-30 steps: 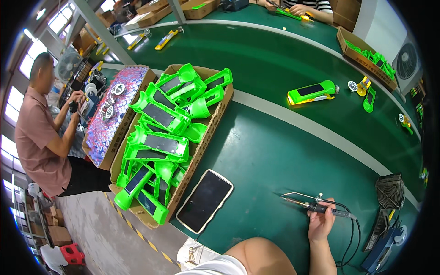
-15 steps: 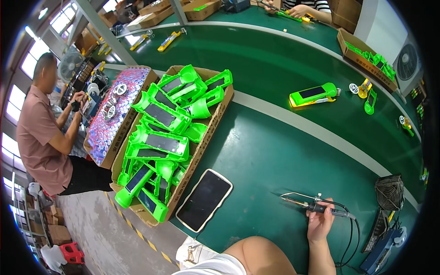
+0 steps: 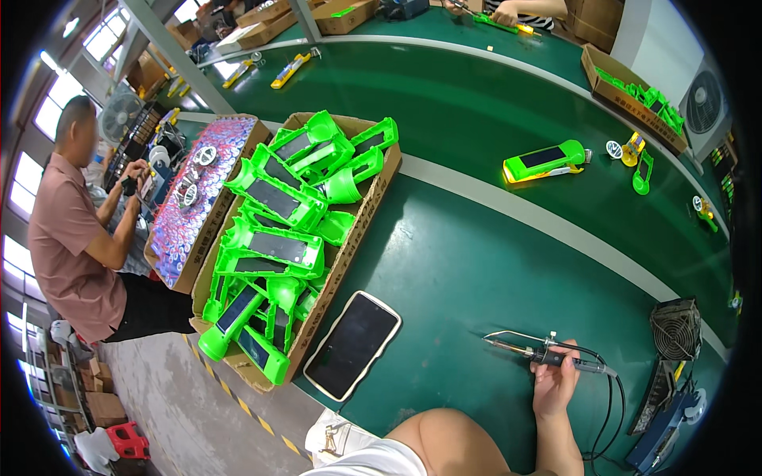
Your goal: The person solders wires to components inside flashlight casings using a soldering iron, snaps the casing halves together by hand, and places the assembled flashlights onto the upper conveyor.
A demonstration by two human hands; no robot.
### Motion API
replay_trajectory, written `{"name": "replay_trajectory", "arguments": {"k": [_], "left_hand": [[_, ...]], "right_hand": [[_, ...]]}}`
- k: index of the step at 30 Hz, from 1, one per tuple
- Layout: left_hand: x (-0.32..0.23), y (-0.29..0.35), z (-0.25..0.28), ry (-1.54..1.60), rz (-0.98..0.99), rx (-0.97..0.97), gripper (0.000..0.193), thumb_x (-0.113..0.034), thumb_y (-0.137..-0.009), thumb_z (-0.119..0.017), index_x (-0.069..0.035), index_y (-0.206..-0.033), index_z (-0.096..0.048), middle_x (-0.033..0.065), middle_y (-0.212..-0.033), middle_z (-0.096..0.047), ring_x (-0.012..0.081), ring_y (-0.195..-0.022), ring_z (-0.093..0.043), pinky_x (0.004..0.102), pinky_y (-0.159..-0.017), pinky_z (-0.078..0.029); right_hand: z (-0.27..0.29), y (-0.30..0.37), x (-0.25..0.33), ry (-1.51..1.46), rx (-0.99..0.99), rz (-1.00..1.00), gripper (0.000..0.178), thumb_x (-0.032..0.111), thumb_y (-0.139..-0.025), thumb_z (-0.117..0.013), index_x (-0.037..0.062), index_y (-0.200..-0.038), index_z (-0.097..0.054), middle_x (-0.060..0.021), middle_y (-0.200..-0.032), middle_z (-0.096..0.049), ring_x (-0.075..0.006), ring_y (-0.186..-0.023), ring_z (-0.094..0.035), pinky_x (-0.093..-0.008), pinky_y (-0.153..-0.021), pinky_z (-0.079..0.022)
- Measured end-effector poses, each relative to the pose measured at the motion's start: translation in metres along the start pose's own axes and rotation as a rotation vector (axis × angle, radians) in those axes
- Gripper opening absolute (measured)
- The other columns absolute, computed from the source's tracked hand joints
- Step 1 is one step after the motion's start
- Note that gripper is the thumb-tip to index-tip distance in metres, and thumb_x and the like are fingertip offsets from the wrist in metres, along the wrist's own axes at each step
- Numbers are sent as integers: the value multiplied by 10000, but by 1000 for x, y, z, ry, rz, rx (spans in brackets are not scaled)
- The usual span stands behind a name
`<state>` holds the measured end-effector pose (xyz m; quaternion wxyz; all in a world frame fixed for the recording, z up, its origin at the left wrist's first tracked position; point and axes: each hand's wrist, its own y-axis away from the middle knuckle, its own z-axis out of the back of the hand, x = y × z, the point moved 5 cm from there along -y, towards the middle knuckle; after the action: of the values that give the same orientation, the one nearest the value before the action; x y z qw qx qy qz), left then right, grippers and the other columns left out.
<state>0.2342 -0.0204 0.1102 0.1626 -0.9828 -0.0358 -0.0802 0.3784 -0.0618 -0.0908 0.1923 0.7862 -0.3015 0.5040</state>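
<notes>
My right hand [image 3: 556, 379] is closed around the black handle of a soldering iron [image 3: 548, 355]. A thin bent metal tube runs along the iron, and its tip points left over the green worktop [image 3: 444, 278]. From the handle's rear, black cables curve down the right side. Of my left arm only a bent, bare part [image 3: 452, 440] below a white sleeve shows at the lower edge; the hand is out of view. Left of the iron lies a dark-screened phone [image 3: 353, 347] in a pale case. Beside it, a cardboard box [image 3: 349, 262] holds several green flashlight housings [image 3: 278, 246] with dark panels.
A box of blue-and-red wired cells [image 3: 194, 198] stands farther left, near a seated co-worker [image 3: 75, 222]. Beyond the worktop, a green conveyor belt [image 3: 444, 103] carries a flashlight [image 3: 544, 161] and loose parts. At right are a small fan [image 3: 675, 329] and a blue soldering station [image 3: 663, 432].
The view has shifted slightly. Across the belt, another person's hands and the green piece they hold have moved a little. My right hand keeps its grip on the soldering iron.
</notes>
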Motion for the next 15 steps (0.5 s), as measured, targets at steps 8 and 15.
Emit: {"name": "replay_trajectory", "arguments": {"k": [8, 15], "left_hand": [[-9, 1, -2, -24, 135, 64, 73, -195, -847, -494, -188, -854, -566, -48, -916, -536, 123, -876, -503, 311, -791, -332], [-2, 10, -10, -148, 105, -197, 62, -196, -843, -494, -199, -852, -555, -60, -895, -532, 145, -837, -518, 364, -822, -341]], "right_hand": [[8, 1, -4, -7, -28, 3, 247, 287, -854, -416, 42, -849, -448, -28, -663, -407, -106, -496, -417, -250, -498, -365], [7, 2, -5, 12, -39, -36, 252, 326, -848, -426, 74, -842, -447, -14, -563, -423, -91, -475, -397, -231, -487, -340]]}}
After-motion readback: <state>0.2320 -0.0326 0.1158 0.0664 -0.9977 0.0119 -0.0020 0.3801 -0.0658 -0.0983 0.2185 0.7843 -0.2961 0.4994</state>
